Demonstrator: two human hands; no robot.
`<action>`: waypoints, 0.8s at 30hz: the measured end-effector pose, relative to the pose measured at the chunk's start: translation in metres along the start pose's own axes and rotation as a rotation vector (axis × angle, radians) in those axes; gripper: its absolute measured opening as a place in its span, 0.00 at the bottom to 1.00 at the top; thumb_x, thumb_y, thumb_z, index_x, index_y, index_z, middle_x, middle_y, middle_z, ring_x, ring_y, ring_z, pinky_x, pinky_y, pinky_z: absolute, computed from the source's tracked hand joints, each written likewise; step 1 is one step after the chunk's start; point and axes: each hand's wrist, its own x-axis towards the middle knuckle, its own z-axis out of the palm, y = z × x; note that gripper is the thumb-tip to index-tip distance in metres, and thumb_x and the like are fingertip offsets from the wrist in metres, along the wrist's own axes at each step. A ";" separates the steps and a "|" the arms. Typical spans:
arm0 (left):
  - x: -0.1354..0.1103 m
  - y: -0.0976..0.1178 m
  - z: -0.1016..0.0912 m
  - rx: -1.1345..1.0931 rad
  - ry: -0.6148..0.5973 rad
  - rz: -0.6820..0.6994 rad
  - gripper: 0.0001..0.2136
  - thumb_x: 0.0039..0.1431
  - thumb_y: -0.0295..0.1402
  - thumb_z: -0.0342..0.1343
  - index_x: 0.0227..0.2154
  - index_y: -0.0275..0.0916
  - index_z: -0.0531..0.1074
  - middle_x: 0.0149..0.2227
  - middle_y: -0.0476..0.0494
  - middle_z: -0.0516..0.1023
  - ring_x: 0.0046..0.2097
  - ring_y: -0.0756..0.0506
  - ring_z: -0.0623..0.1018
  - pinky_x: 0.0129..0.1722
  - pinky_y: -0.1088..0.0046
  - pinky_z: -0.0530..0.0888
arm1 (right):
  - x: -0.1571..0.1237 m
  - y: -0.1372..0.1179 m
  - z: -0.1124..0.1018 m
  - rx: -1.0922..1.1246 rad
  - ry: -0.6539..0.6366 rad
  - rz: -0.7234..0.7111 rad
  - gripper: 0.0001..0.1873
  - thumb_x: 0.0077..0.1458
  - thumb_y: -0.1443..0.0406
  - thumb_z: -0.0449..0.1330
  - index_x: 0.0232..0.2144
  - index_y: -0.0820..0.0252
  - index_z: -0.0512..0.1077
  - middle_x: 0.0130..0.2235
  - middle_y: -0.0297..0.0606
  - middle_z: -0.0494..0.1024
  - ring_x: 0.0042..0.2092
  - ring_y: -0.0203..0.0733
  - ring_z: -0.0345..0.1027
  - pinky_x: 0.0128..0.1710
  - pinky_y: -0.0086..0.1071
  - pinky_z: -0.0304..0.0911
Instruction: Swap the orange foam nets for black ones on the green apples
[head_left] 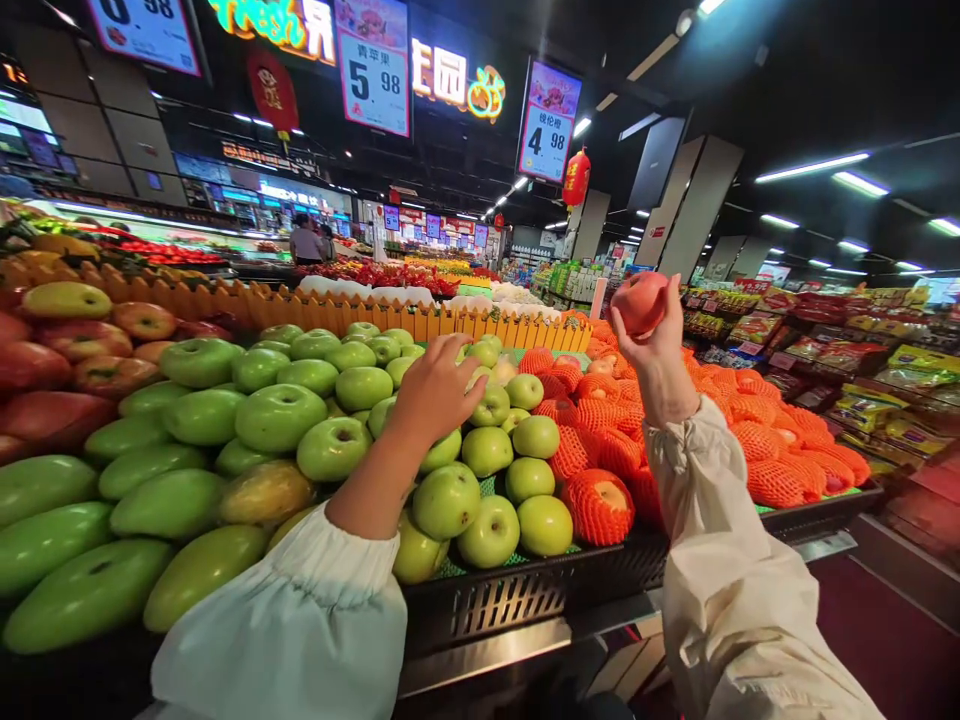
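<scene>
Green apples (279,415); pink-red peach (640,302); orange mesh netting (598,505) over fruit; yellow picket divider (420,322); black crate (525,590); pale sleeves (712,560).

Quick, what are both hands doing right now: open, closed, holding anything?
Left hand: curled over the green apples; whether it grips one cannot be told.
Right hand: closed on a red fruit, held up.

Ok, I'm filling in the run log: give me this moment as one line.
left hand: on the green apples, grip unclear | right hand: raised, holding red fruit | nearby: net-wrapped fruit, black crate
</scene>
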 end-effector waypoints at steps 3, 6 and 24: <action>-0.001 0.000 0.001 0.005 -0.017 -0.004 0.16 0.66 0.37 0.49 0.43 0.35 0.80 0.58 0.32 0.75 0.60 0.33 0.71 0.59 0.52 0.73 | -0.045 0.017 -0.013 0.341 0.017 0.385 0.30 0.59 0.42 0.52 0.47 0.59 0.71 0.47 0.51 0.78 0.52 0.49 0.76 0.40 0.40 0.80; -0.001 0.000 0.001 0.013 -0.023 -0.004 0.15 0.66 0.37 0.49 0.43 0.36 0.80 0.58 0.33 0.75 0.58 0.34 0.72 0.59 0.52 0.73 | -0.070 0.034 -0.024 0.516 0.014 0.662 0.24 0.58 0.44 0.54 0.41 0.56 0.71 0.40 0.46 0.81 0.50 0.44 0.76 0.35 0.28 0.78; -0.004 0.046 -0.053 0.212 -0.158 -0.057 0.16 0.65 0.38 0.50 0.44 0.36 0.79 0.52 0.32 0.78 0.54 0.33 0.75 0.50 0.53 0.74 | -0.069 0.086 -0.022 0.284 -0.019 0.499 0.31 0.59 0.49 0.50 0.62 0.47 0.57 0.60 0.40 0.72 0.50 0.38 0.76 0.39 0.32 0.77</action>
